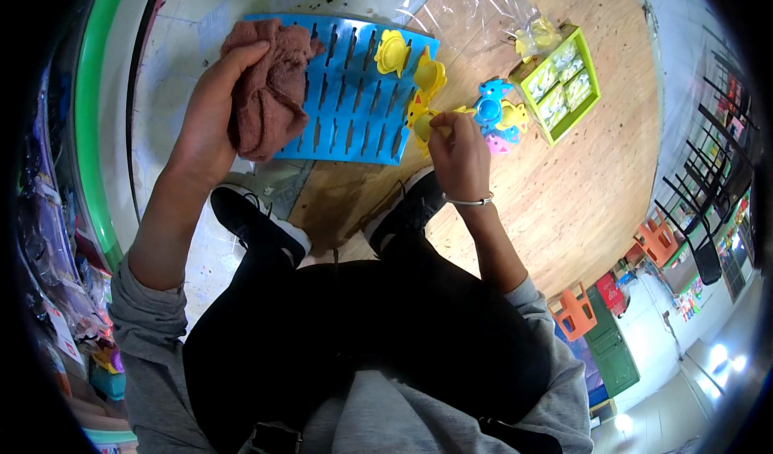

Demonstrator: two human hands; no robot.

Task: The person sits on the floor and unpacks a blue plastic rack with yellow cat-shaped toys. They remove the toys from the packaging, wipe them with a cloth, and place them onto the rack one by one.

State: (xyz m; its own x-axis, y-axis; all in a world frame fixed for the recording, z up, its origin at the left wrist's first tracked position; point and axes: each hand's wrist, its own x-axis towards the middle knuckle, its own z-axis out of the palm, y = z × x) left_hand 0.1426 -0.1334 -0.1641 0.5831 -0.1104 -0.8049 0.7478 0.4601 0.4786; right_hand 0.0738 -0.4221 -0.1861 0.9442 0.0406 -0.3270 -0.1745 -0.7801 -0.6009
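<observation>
1. the left hand (205,104) is clenched on a crumpled brown cloth (270,92), thumb on top; the cloth covers the left end of a blue slotted panel (349,114).
2. the right hand (460,154), with a pale bracelet (470,202) at its wrist, has its fingers pinched on a yellow pointed-eared piece (423,128) at the panel's right edge; the fingers hide part of it.
3. the panel lies flat on the floor, partly on pale patterned flooring (197,43) and partly on wood-look flooring (580,180); its narrow slots run in rows.
4. a yellow scalloped piece (392,52) sits on the panel near its upper right corner, and another yellow piece (430,74) lies at the right edge.
5. just right of the right hand, a blue animal-shaped piece (489,108), a yellow animal-shaped piece (513,116) and a pink piece (502,142) lie clustered together.
6. beyond them stands a lime-green box (572,38) holding white-and-green packets (552,108); clear plastic film (491,3) lies near it.
7. two black shoes (250,216) stand below the panel.
</observation>
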